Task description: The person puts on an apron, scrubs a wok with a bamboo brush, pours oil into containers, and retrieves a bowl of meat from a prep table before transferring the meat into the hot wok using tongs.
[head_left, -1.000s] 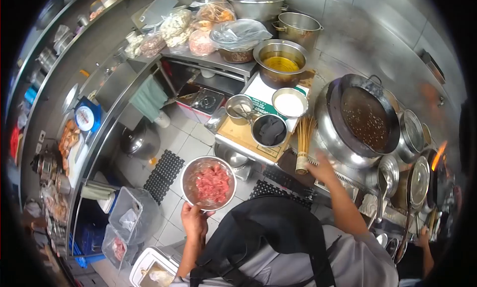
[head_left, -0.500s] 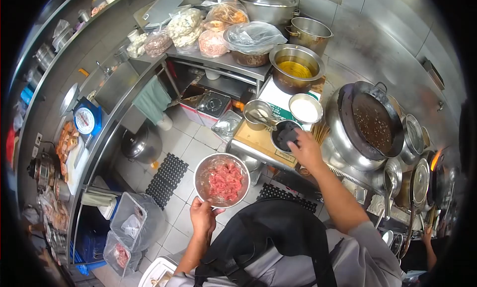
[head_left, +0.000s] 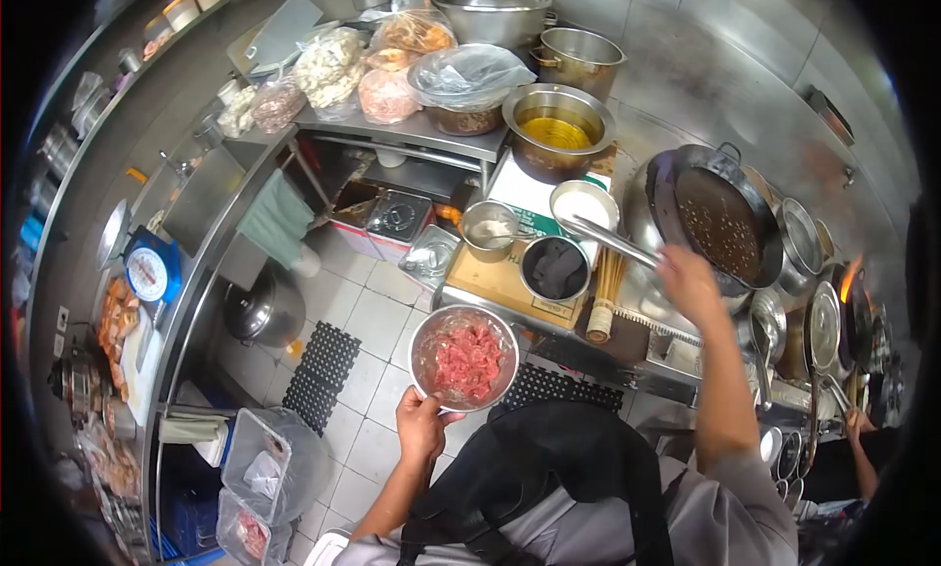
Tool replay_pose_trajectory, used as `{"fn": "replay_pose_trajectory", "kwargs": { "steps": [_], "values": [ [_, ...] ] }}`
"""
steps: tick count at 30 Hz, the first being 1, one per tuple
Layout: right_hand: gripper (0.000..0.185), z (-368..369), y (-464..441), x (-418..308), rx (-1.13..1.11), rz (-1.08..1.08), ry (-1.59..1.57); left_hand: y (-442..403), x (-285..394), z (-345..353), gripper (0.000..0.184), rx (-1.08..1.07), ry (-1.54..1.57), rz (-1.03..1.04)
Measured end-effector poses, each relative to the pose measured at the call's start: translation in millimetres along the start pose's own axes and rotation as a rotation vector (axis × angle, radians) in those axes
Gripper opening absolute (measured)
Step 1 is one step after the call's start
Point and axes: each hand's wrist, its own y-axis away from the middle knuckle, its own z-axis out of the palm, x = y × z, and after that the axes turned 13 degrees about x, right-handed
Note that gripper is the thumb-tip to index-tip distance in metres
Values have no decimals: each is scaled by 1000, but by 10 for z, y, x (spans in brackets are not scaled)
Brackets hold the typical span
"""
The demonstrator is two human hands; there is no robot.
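My left hand (head_left: 421, 425) grips the near rim of a metal bowl (head_left: 465, 356) with raw red meat (head_left: 469, 358) in it, held over the floor. My right hand (head_left: 689, 284) is closed round the handle of a metal ladle (head_left: 619, 243), whose far end is at a bowl of white contents (head_left: 584, 207). Beside that bowl stand a pot with dark contents (head_left: 555, 268) and a small pot with a utensil (head_left: 489, 231). A bundle of thin sticks (head_left: 605, 296) lies just right of the dark pot.
A large wok of dark liquid (head_left: 720, 218) stands at the right, with lids, pans and a flame (head_left: 851, 277) beyond. A pot of yellow oil (head_left: 557, 133) is behind the bowls. Bagged food (head_left: 331, 68) is on the back counter. A co-worker's hand (head_left: 859, 425) shows at far right.
My right hand has moved from the dark pot up and right and now holds the ladle. The meat bowl, still in my left hand, has shifted right in view.
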Motion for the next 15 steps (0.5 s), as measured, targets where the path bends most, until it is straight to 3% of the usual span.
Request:
{"fn": "replay_pose_trajectory", "kwargs": {
  "steps": [1, 5, 6, 8, 9, 10, 12, 13, 15],
  "values": [
    [31, -259, 289, 227, -30, 99, -60, -32, 2, 105, 10, -19, -32, -3],
    [40, -189, 1617, 1053, -342, 504, 449, -127, 14, 633, 8, -154, -100, -32],
    [40, -113, 1951, 1123, -331, 538, 454, -145, 1, 815, 6, -217, -87, -50],
    [40, -116, 2380, 1270, -4, 596, 139, -200, -47, 1196, 8, -314, -73, -67],
    [37, -268, 2274, 1017, 0, 771, 18, -227, -98, 1346, 10, -380, -95, -51],
    [37, -436, 2183, 755, 23, 803, 25, -227, -139, 1495, 13, -450, -122, -37],
    [36, -780, 1945, 324, 90, 590, -207, -176, -180, 1848, 16, -517, -176, -52],
    [36, -952, 1822, 185, 125, 618, -197, -136, -207, 2006, 12, -572, -218, -36],
    [36, -1196, 1629, 46, 51, 268, 118, -20, -275, 2290, 8, -669, -267, -10]
  ]
}}
